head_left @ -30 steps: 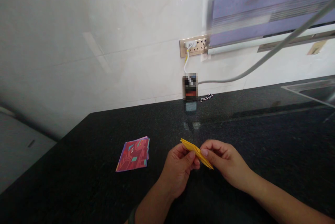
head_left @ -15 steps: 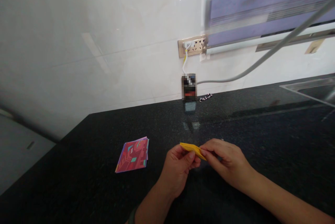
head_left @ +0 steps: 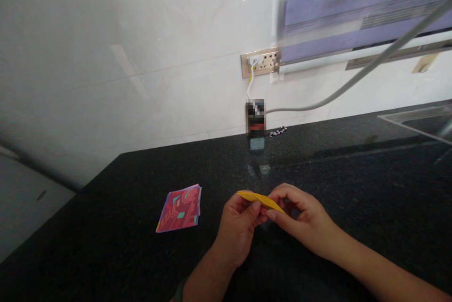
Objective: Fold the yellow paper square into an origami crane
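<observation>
Yellow paper (head_left: 260, 198) less steep than before, in finger grips of left hand (head_left: 236, 230) and right hand (head_left: 308, 218).

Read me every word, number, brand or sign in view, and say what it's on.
No text is readable.
Pixelated box by the wall: any label is blurred out.
Red printed sheet: small marks, too unclear to read.
Yellow paper: no lettering visible.
Wall socket: too small to tell.

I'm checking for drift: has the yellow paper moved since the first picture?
Yes: against the wall socket, the yellow paper has tilted flatter, right end up, left end slightly leftward.
</observation>
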Tool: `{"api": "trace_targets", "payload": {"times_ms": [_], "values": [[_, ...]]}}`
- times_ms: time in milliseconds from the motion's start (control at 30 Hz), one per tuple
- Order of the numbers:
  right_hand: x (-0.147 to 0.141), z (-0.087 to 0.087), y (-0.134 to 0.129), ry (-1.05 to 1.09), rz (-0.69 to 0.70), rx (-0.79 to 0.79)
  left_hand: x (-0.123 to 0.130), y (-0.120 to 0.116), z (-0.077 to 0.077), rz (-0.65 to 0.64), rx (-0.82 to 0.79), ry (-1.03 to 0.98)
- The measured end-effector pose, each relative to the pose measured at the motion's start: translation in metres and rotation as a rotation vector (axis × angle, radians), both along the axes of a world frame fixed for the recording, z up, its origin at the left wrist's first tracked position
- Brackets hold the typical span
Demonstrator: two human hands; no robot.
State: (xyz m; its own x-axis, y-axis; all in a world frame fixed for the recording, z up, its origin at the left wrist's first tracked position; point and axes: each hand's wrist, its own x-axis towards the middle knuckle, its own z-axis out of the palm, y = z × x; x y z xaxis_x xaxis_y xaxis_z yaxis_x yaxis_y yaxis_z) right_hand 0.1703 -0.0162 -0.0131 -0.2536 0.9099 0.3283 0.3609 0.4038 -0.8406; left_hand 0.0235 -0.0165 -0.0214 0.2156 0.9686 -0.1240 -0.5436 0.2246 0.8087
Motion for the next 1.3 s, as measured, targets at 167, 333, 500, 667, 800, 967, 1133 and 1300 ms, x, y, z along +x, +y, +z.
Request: {"api": "trace_targets", "payload": {"times_ms": [167, 333, 500, 667, 800, 967, 1133, 1300], "values": [[0.001, -0.004, 0.001, 0.012, -0.026, -0.028, -0.002, 0.001, -0.002, 0.037, 0.056, 0.1], [0.007, 0.0, 0.006, -0.029, 0.012, 0.059, -0.006, 0.003, 0.002, 0.074, 0.118, 0.303], [0.01, 0.005, 0.006, -0.182, 0.081, 0.267, -0.009, 0.003, 0.006, 0.046, 0.122, 0.435], [0.012, 0.001, 0.008, -0.293, 0.046, 0.381, -0.009, 0.003, 0.003, 0.063, 0.088, 0.53], [0.014, -0.005, 0.01, -0.372, -0.018, 0.484, -0.011, 0.004, 0.003, 0.279, 0.285, 0.787], [0.014, -0.007, 0.01, -0.423, -0.018, 0.516, -0.009, 0.001, 0.009, 0.027, 0.071, 0.702], [0.011, -0.004, 0.007, -0.25, 0.033, 0.358, -0.004, -0.001, 0.01, -0.054, -0.009, 0.51], [0.006, -0.004, 0.008, -0.032, -0.021, 0.082, -0.004, 0.0, 0.006, -0.018, 0.014, 0.445]]}}
